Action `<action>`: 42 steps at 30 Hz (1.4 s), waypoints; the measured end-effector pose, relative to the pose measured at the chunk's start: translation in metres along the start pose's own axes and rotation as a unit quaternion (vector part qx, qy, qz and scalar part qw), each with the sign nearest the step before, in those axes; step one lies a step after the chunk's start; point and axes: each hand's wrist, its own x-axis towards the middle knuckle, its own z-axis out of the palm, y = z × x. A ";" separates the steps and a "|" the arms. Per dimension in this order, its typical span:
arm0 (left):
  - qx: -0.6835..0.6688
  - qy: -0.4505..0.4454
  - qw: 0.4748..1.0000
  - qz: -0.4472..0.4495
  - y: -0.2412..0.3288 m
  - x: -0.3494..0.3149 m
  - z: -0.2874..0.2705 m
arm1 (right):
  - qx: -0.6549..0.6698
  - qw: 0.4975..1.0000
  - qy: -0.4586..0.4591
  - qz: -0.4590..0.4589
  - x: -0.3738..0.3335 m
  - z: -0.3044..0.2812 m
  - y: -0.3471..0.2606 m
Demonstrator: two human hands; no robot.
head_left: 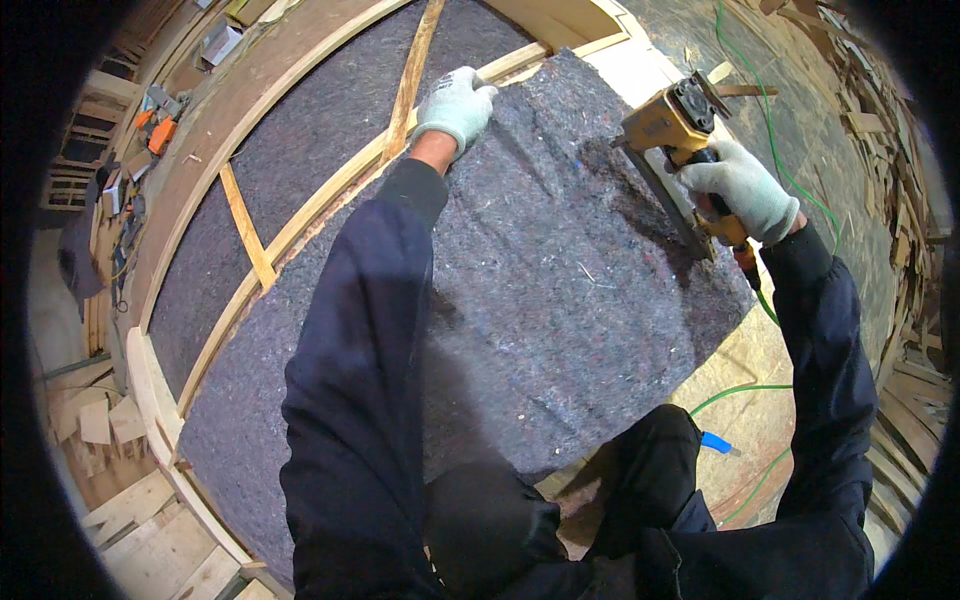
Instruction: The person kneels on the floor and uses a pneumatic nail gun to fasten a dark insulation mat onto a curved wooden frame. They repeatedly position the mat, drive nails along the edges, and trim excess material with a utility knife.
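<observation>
A yellow-and-black pneumatic staple gun (668,120) is in my right hand (748,190), gloved, with the fingers wrapped round its grip. Its long magazine lies over the right part of a mottled grey felt sheet (570,300). My left hand (455,108), also gloved, is closed at the sheet's far edge, beside a curved wooden rail (330,195); the fingertips are partly hidden. The sheet spreads from that rail back toward my knees, with shallow wrinkles in it. More grey felt (320,130) shows beyond the rail, between the frame's slats.
A green air hose (775,150) runs along the floor at right. A blue-handled tool (716,442) lies on the board by my knee. Wood scraps (885,200) are piled at the far right. An orange tool (161,136) and offcuts lie to the left.
</observation>
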 end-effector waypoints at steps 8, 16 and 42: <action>0.033 0.036 0.999 0.002 -0.004 0.005 0.008 | -0.058 0.996 0.037 -0.050 0.040 -0.003 -0.015; -0.006 0.041 0.999 -0.004 -0.010 0.004 0.010 | -0.089 0.994 0.030 -0.056 0.101 0.009 -0.043; -0.019 0.101 0.995 -0.010 -0.016 0.011 0.026 | -0.130 0.987 0.035 -0.088 0.134 0.009 -0.064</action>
